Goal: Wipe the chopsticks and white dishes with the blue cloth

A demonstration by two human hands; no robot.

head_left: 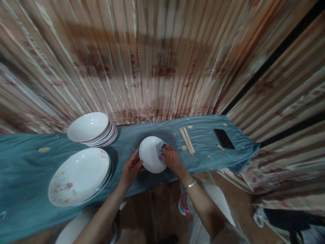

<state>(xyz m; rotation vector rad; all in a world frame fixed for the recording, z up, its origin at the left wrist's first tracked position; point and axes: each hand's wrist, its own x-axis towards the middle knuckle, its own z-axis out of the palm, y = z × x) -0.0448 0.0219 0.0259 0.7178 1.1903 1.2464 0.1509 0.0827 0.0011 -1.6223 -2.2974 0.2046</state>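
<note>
A white bowl [151, 156] is held over the cloth-covered table, its inside facing me. My left hand [130, 168] grips the bowl's left rim, thumb on the near side and fingers behind it. Pinched in my right hand [172, 158] is a small blue-grey cloth [161, 149], pressed against the bowl's right inner side. To the left of my left hand lies a stack of white plates [81, 174] with a floral print. Behind them stands a stack of white bowls [88, 127] with reddish rims.
Several wooden chopsticks [187, 140] lie right of the bowl, and a black phone [224, 138] rests farther right. A blue-green cloth [129, 135] covers the narrow table. Patterned curtains [157, 67] hang behind it.
</note>
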